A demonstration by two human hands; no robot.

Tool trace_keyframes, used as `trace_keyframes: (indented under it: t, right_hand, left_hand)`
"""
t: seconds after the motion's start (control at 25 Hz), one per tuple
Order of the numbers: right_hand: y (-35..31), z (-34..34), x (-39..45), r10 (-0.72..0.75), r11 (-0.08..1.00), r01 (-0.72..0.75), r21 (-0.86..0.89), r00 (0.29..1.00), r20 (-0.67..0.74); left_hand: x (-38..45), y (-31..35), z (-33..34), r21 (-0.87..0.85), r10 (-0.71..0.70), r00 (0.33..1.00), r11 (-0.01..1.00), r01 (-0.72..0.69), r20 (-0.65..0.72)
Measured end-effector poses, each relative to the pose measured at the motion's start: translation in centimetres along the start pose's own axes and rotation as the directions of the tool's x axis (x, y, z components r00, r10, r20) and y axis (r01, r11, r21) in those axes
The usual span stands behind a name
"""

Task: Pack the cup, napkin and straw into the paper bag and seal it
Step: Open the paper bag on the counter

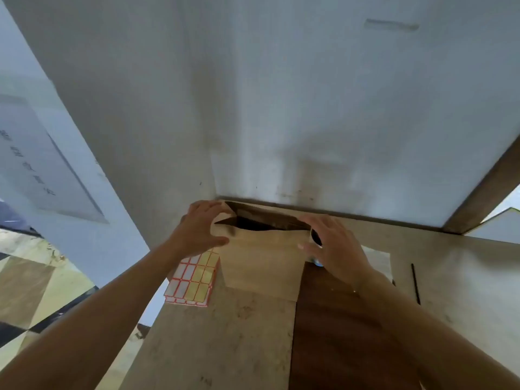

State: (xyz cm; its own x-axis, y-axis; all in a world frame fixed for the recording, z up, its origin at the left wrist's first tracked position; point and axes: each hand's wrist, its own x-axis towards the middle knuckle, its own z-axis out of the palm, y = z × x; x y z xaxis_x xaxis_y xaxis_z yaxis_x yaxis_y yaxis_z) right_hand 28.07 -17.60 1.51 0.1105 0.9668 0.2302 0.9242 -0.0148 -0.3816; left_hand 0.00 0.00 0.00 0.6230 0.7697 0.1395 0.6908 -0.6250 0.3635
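A brown paper bag (261,257) stands on the table against the wall, its mouth open and dark inside. My left hand (199,229) grips the bag's left top corner. My right hand (334,246) is at the bag's right top edge, closed around a cup (316,240) of which only a dark rim and a bluish bottom edge show. A thin black straw (416,284) lies on the table to the right. A pale napkin (378,261) lies flat behind my right wrist, partly hidden.
A stack of label sheets (194,280) with red-bordered yellow and white stickers lies left of the bag, near the table's left edge. A white wall (309,108) rises right behind the bag. The tabletop (225,347) has light and dark wood panels. Patterned floor lies lower left.
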Motion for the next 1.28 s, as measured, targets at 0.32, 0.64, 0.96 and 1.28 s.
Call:
trace_keyframes:
  t: [0.32,0.64,0.96,1.28]
  right_hand:
    - [0.2,2.1,1.9,0.022,1.0,-0.023,-0.003,0.999,-0.033]
    - [1.0,2.4,2.1,0.115,0.992,-0.111,0.056,0.991,-0.068]
    - [2.4,-1.2,-2.7,0.102,0.989,-0.091,0.115,0.991,-0.091]
    - [3.5,-5.9,-14.0,0.157,0.987,-0.154,0.044,0.985,-0.072]
  left_hand:
    - [1.9,0.0,-0.1,-0.082,0.078,0.995,0.994,-0.073,0.054]
    - [2.0,1.5,-0.2,-0.099,0.086,0.995,0.991,-0.09,-0.045]
    - [-1.1,6.0,-0.9,-0.228,0.156,0.988,0.961,-0.155,-0.015]
    - [-7.6,14.2,1.8,-0.255,0.264,0.964,0.934,-0.252,0.014]
